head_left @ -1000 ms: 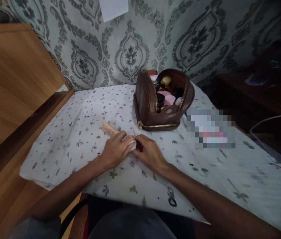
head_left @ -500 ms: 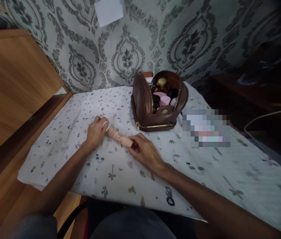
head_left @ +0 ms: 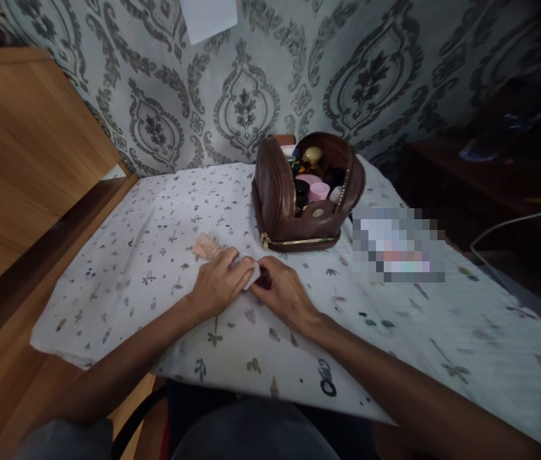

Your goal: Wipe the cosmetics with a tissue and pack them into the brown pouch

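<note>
A peach-coloured cosmetic tube (head_left: 207, 247) with printed lettering lies tilted between my hands, just above or on the cloth. My left hand (head_left: 218, 282) is closed around its nearer part, with a small white wipe (head_left: 253, 276) showing at the fingertips; it looks like folded tissue or cloth. My right hand (head_left: 283, 289) pinches the tube's dark end, which the fingers mostly hide. Behind the hands stands an unzipped brown toiletry bag (head_left: 274, 191), filled with jars and bottles, among them a pink-lidded jar (head_left: 319, 191).
White printed cloth (head_left: 145, 217) covers the table. A blurred-out flat object (head_left: 397, 246) lies right of the bag. Wooden furniture (head_left: 35, 147) borders the left side, patterned wallpaper (head_left: 246, 102) the back. A pale cable (head_left: 514, 220) runs at the right.
My left hand has slid with the wipe along the tube, from its far left end to near my right hand. The tube's far end now shows uncovered. My right hand has hardly moved.
</note>
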Tool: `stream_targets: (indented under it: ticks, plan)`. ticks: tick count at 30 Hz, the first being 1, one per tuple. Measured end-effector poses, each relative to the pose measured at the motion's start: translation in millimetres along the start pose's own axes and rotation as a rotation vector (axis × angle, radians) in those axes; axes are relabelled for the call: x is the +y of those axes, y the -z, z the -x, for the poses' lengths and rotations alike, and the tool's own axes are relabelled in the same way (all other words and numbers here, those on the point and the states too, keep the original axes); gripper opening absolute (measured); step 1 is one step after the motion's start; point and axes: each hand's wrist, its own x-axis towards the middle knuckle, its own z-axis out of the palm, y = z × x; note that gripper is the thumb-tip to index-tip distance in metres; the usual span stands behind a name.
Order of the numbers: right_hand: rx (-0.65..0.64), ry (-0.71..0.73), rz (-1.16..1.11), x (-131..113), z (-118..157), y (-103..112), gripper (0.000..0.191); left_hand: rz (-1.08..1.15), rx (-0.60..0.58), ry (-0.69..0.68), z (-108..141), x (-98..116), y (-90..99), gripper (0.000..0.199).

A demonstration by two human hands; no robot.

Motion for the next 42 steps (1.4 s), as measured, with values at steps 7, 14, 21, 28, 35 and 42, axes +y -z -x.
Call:
stream_targets:
  ticks: [7, 14, 21, 28, 35, 42]
  plan:
    - [-0.037, -0.060, -0.056, -2, 0, 2, 0.011, -0.030, -0.086, 0.364, -3, -72, -10.1, 0.028]
    - [0.001, -0.026, -0.069, 0, 0, 2, 0.027, 0.110, -0.021, 0.502, 6, -102, -17.8, 0.029]
    - [-0.014, -0.005, -0.045, -1, 1, 1, 0.023, 0.231, 0.051, 0.198, -1, -42, -1.0, 0.033]
    - [0.005, 0.045, -0.016, 1, 1, 1, 0.019, 0.113, -0.006, 0.105, -13, -32, -2.9, 0.030]
    - [-0.018, -0.011, -0.046, -6, 1, 6, 0.016, 0.138, -0.020, 0.511, -5, -102, -18.3, 0.025]
    - [-0.053, -0.040, -0.068, -10, 1, 6, 0.009, 0.281, 0.181, 0.251, -1, -56, 0.9, 0.029]
